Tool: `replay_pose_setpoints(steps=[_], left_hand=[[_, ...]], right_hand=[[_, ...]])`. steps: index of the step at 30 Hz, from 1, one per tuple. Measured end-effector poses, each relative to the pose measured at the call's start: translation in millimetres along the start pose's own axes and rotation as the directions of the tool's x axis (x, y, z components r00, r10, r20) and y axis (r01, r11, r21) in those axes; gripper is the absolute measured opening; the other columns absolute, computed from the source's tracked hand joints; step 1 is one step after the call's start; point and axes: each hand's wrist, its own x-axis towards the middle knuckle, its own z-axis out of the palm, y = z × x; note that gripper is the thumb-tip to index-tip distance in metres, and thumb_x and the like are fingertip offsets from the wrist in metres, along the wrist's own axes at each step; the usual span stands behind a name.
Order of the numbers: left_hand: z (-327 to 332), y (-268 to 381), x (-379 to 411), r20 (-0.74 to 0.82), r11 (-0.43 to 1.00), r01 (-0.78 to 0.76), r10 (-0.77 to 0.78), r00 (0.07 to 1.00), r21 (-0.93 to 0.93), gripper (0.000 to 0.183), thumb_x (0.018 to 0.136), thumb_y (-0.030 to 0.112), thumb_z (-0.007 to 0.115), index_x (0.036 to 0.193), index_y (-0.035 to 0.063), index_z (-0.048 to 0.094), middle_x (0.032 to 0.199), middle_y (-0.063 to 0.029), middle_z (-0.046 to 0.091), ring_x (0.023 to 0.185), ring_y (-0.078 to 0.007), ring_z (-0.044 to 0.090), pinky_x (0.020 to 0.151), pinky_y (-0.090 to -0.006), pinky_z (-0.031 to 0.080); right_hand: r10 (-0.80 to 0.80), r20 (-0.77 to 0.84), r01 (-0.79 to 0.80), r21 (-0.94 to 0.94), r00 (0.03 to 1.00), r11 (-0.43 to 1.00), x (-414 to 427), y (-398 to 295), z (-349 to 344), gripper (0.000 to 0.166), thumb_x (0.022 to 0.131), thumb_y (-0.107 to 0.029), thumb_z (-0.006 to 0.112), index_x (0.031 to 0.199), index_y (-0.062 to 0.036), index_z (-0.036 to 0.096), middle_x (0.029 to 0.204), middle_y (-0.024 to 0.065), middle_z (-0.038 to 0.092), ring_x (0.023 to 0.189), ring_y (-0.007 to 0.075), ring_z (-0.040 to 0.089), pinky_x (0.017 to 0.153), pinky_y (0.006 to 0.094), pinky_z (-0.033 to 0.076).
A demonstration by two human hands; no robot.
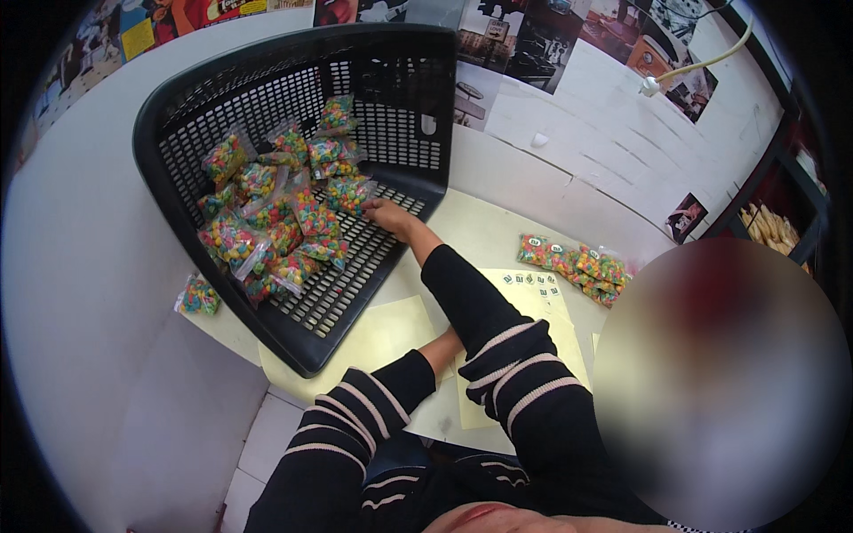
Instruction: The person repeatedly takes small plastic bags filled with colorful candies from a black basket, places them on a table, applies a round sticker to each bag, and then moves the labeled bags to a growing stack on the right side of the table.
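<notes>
A black plastic basket (293, 346) lies tipped towards me on the table, with many small clear bags of colourful candy (233, 236) heaped inside. My right hand (390, 216) reaches into the basket, its fingertips at the edge of one candy bag (348, 193); whether they grip it is unclear. My left forearm passes under the right one, and only the wrist of my left hand (445, 350) shows; the fingers are hidden behind the right sleeve. Below that sleeve lies a yellowish sheet with round stickers (530, 280). Another yellowish sheet (400, 320) lies by the basket.
Candy bags bearing round stickers (573, 263) lie in a row at the table's right rear. One more bag (198, 295) sits left of the basket at the table edge. A wall with pictures (520, 40) stands behind, and a cable with a white connector (650, 85) hangs there.
</notes>
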Motion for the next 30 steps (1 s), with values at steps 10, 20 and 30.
replay_pose_setpoints(steps=[10, 20, 30], left_hand=[[30, 66, -3, -0.15, 0.62, 0.018, 0.162, 0.975, 0.784, 0.027, 0.084, 0.003, 0.053, 0.11, -0.0042, 0.056, 0.095, -0.0225, 0.064, 0.087, -0.0345, 0.064, 0.077, -0.0364, 0.051], [44, 80, 2, -0.315, 0.984, 0.172, -0.147, 0.938, 0.05, 0.043, 0.102, 0.034, 0.03, 0.119, 0.0, 0.05, 0.115, -0.0151, 0.059, 0.106, -0.0238, 0.06, 0.094, -0.0369, 0.047], [56, 105, -17, 0.298, 0.959, 0.284, -0.268, 0.916, -0.012, 0.072, 0.088, 0.047, 0.058, 0.136, -0.0026, 0.037, 0.128, -0.0183, 0.054, 0.112, -0.0306, 0.058, 0.096, -0.0421, 0.047]], right_hand=[[-0.446, -0.326, 0.455, -0.053, 0.833, 0.889, -75, -25, -72, 0.033, 0.074, -0.015, 0.076, 0.099, 0.0031, 0.065, 0.086, 0.0117, 0.067, 0.082, 0.0149, 0.063, 0.074, 0.0287, 0.05], [-0.175, -0.275, 0.198, 0.056, 0.945, 0.979, -306, 13, -183, 0.029, 0.08, 0.002, 0.063, 0.108, 0.0025, 0.056, 0.098, 0.0076, 0.062, 0.086, 0.0119, 0.063, 0.076, 0.025, 0.051], [-0.141, -0.208, 0.187, 0.221, 0.968, 0.957, -342, 67, -168, 0.025, 0.086, 0.003, 0.058, 0.11, 0.0049, 0.054, 0.109, 0.0089, 0.059, 0.094, 0.014, 0.062, 0.084, 0.0271, 0.052]])
